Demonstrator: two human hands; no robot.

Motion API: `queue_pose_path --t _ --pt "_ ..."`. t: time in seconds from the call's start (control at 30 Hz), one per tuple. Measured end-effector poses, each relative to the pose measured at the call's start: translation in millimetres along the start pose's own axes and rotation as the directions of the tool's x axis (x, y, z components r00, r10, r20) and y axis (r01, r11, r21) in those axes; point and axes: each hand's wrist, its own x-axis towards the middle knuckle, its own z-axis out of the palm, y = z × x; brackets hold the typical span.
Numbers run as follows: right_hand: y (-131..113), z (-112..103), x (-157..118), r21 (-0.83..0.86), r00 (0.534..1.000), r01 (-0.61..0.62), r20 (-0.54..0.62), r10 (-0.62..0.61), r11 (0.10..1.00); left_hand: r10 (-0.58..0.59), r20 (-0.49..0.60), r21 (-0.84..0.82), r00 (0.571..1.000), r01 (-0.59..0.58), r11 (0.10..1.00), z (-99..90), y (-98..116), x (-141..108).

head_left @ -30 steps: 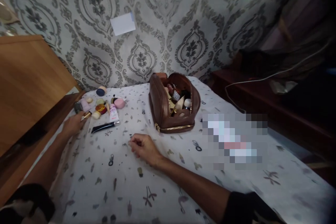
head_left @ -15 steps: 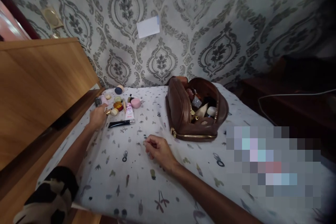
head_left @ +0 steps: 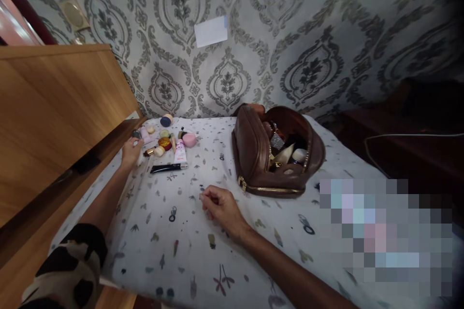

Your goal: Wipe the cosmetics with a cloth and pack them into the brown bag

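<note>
"Two hands over the white printed cloth [head_left: 192, 256]: which is nearer the small dark-grey cylindrical container [head_left: 136, 133]?"

"The left hand [head_left: 131, 152], plainly. Its fingertips are right at the container, near the cloth's left edge, by the brown wooden panel [head_left: 65, 116]."

"Grasping it?"

"I can't tell. The fingers cover its near end, so a light touch or a grip would look alike from here."

"And its long axis?"

"Too little shows. The slim, glossy black tube [head_left: 166, 168] is clearer: it lies flat, nearly left to right, silvery end to the right."

"What's close to the left hand?"

"A pale pink plastic tube [head_left: 145, 136] just beside the container, on its right, and a slim gold-and-dark tube [head_left: 149, 151] to the right of the hand."

"And the right hand [head_left: 222, 208]?"

"Low over the middle of the cloth, fingers loosely curled, thumb near the index finger. I see nothing in it, but the palm is hidden, so I can't be sure."

"How does the container lie from there?"

"Well apart, leftward and farther from the body. The open brown leather bag [head_left: 252, 147] is the opposite way: near the right hand, beyond it and to its right."
</note>
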Motion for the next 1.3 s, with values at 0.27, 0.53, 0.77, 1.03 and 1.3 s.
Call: queue_pose_path --t 0.27,0.53,0.77,1.03,1.3 --pt "1.4 1.5 1.1 0.013 1.0 -0.005 -0.004 0.005 1.0 0.311 0.052 -0.088 0.949 -0.306 0.948 8.1 59.8 -14.0" --pt "1.1 1.1 1.1 0.017 1.0 -0.001 0.001 0.001 1.0 0.586 0.18 -0.021 0.79 -0.592 0.806 30.4 140.5 -39.1" --pt "0.7 2.7 -0.3 0.05 0.999 -0.032 -0.013 0.033 0.998 0.591 0.288 0.092 0.753 -0.636 0.766 40.5 157.8 -46.0" --pt "-2.3 3.5 -1.5 0.067 0.997 -0.071 -0.018 0.072 0.995 0.599 0.309 0.203 0.738 -0.667 0.717 51.4 155.5 -46.9" --pt "-7.7 3.4 -3.5 0.009 0.998 -0.063 -0.016 0.063 0.998 0.618 0.316 0.279 0.72 -0.693 0.665 52.3 158.3 -49.4"
